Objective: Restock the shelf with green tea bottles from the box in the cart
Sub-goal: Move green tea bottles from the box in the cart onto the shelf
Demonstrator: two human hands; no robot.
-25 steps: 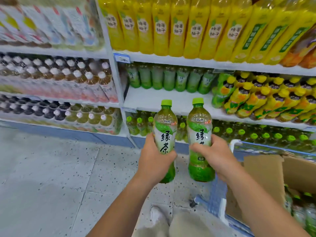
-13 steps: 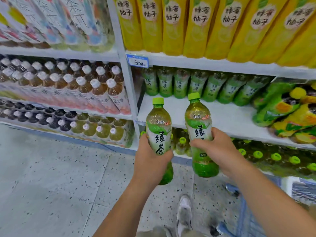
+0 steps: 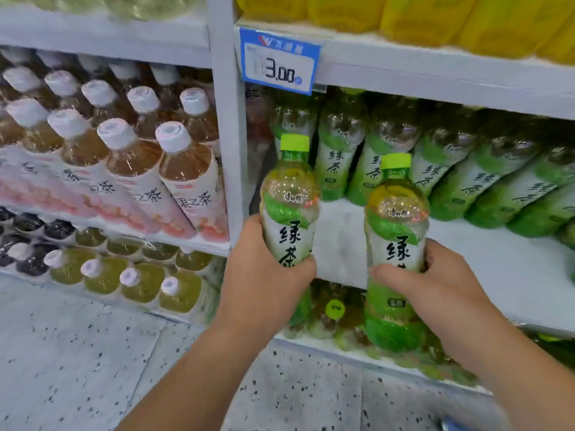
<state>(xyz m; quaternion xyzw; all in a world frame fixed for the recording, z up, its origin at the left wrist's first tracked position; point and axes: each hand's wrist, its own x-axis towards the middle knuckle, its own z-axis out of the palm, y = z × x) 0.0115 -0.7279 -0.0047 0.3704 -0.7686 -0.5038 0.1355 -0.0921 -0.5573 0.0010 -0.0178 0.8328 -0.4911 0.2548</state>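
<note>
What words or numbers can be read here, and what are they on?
"3.00": price tag; its small print is blurred.
"绿茶": left bottle and the back row.
"绿": right bottle; the rest hides behind the right hand.
"果之茶": pink bottles.
Small brand print on both held bottles: too blurred.

white shelf (image 3: 485,259), green tea bottles (image 3: 337,157) at back

The front of the white shelf (image 3: 497,269) lies bare, leaving open room ahead of the row of green tea bottles (image 3: 460,181) that fills its back. The upright post (image 3: 227,135) bounds the gap on the left; the upper shelf edge (image 3: 435,79) with its price tag (image 3: 280,62) caps it above
</note>
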